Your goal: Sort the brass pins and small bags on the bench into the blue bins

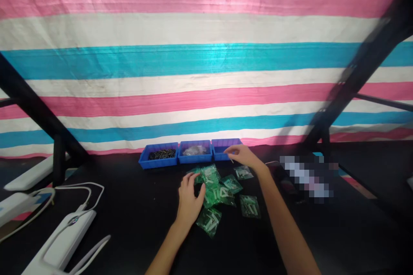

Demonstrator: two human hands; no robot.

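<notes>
My left hand rests on the black table beside a heap of several small green plastic bags, its fingers touching the nearest one. My right hand reaches over the front edge of the right blue tray and pinches a small thin white piece between its fingertips. The middle blue tray holds clear bagged parts. The left blue tray holds small dark parts. The three trays stand side by side at the table's far edge.
A striped pink, white and blue tarp hangs behind the table. Black frame bars slant on both sides. White devices with cables lie at the left front. A blurred patch sits at the right.
</notes>
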